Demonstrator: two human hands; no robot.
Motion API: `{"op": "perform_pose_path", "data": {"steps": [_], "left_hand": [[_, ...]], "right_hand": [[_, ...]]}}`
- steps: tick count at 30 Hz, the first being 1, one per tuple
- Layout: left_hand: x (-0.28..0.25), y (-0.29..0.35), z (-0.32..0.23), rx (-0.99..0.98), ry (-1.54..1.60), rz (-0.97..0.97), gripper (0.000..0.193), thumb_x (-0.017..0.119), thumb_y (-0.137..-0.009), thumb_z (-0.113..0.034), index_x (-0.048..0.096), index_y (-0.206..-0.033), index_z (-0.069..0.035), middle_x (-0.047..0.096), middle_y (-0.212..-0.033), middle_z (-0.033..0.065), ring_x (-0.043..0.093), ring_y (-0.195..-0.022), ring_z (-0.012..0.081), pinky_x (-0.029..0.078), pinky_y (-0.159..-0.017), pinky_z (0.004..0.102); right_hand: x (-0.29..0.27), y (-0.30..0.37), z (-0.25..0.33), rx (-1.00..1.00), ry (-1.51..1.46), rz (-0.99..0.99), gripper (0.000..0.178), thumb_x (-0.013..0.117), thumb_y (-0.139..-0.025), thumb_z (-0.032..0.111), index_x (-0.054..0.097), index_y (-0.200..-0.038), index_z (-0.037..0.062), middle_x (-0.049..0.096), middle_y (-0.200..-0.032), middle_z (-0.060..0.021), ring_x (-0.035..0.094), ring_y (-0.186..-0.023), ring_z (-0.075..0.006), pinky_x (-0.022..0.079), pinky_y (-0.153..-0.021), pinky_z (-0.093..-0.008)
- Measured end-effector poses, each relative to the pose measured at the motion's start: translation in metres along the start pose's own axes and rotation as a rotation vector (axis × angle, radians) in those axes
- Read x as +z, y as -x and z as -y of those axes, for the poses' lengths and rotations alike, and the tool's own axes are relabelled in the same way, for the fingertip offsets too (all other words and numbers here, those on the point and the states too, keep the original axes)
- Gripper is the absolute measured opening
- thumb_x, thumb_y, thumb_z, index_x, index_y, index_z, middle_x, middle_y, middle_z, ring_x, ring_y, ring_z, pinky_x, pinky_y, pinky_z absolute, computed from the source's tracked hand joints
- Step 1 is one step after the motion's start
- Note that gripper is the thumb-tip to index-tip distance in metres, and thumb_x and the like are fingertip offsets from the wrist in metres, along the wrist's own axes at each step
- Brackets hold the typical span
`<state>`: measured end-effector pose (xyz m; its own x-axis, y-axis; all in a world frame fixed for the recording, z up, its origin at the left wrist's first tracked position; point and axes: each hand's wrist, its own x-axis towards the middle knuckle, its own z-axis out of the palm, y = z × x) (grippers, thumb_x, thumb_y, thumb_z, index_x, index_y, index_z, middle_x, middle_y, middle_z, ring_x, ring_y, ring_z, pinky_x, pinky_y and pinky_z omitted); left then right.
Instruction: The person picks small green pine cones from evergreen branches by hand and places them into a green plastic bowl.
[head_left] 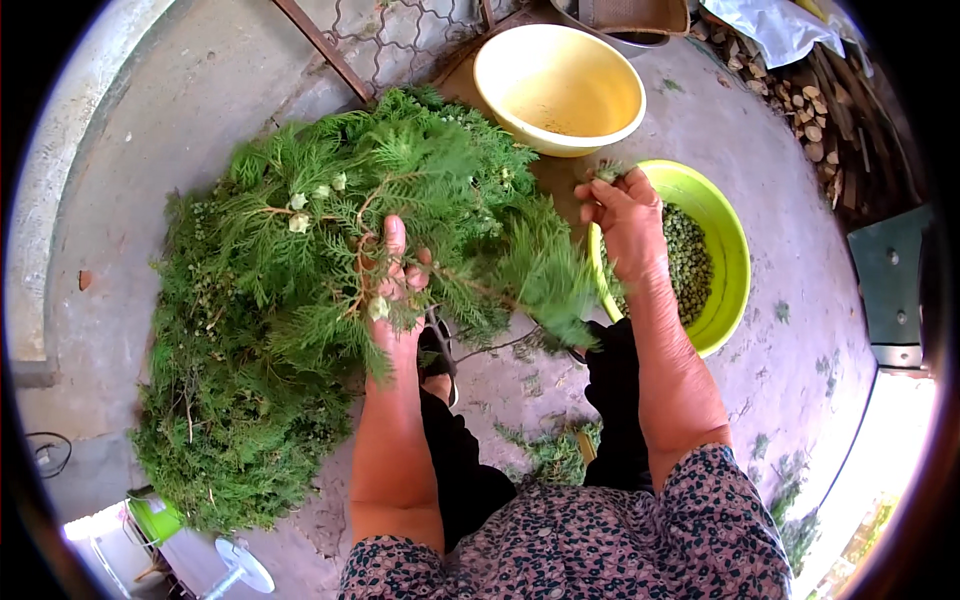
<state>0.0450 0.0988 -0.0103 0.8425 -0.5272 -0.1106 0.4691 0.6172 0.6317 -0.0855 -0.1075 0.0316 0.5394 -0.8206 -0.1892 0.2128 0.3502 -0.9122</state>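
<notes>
This is an outdoor yard of a home, probably in the countryside. The ground is rough grey concrete (760, 290) with a raised curb (50, 200) at the left. A wire fence (400, 35) stands at the top, and cut firewood (815, 110) is stacked beside it (sunlight falls at the lower right).

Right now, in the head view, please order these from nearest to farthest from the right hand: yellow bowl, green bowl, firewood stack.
From the right hand:
1. Green bowl: directly under and right of the hand, nearest.
2. Yellow bowl: above and slightly left.
3. Firewood stack: far upper right, farthest.
</notes>
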Motion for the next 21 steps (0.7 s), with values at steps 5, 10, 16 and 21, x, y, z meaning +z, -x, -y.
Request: {"op": "perform_pose_path", "data": {"steps": [5, 10, 16, 21], "left_hand": [[-0.027, -0.003, 0.005, -0.035, -0.047, 0.258, 0.04, 0.067, -0.069, -0.016, 0.05, -0.106, -0.015, 0.052, -0.117, 0.0105, 0.054, -0.08, 0.0244, 0.045, -0.053, 0.0255], [-0.04, -0.006, 0.018, -0.274, -0.236, 0.019, 0.037, 0.058, -0.075, -0.01, 0.044, -0.109, -0.01, 0.053, -0.107, 0.0152, 0.052, -0.085, 0.0315, 0.043, -0.049, 0.0274], [-0.024, -0.008, 0.011, -0.492, 0.149, 0.185, 0.032, 0.063, -0.074, -0.007, 0.047, -0.102, -0.009, 0.054, -0.087, 0.0083, 0.054, -0.078, 0.0246, 0.041, -0.046, 0.0231], [0.027, 0.005, -0.003, -0.256, -0.429, 0.096, 0.027, 0.066, -0.076, -0.013, 0.049, -0.096, -0.009, 0.057, -0.079, 0.0046, 0.051, -0.056, 0.009, 0.034, -0.042, 0.0171]], "right_hand": [[0.003, -0.002, 0.004, -0.005, -0.176, 0.182, 0.009, 0.055, -0.084, 0.013, 0.055, -0.081, 0.0038, 0.054, -0.066, -0.002, 0.048, -0.051, -0.008, 0.035, -0.042, -0.0193], [0.032, 0.015, 0.001, -0.047, 0.274, 0.281, 0.026, 0.056, -0.082, 0.004, 0.056, -0.107, 0.0003, 0.058, -0.073, -0.0022, 0.049, -0.051, -0.0057, 0.04, -0.044, -0.0178], [0.037, 0.014, -0.009, 0.037, -0.117, 0.441, 0.04, 0.054, -0.081, -0.001, 0.044, -0.12, -0.0022, 0.056, -0.084, -0.0048, 0.053, -0.064, -0.0086, 0.044, -0.051, -0.0203], [0.042, 0.026, -0.008, 0.089, 0.348, 0.713, 0.025, 0.051, -0.081, 0.001, 0.052, -0.106, 0.0, 0.056, -0.075, -0.0019, 0.053, -0.061, -0.008, 0.043, -0.051, -0.0193]]}}
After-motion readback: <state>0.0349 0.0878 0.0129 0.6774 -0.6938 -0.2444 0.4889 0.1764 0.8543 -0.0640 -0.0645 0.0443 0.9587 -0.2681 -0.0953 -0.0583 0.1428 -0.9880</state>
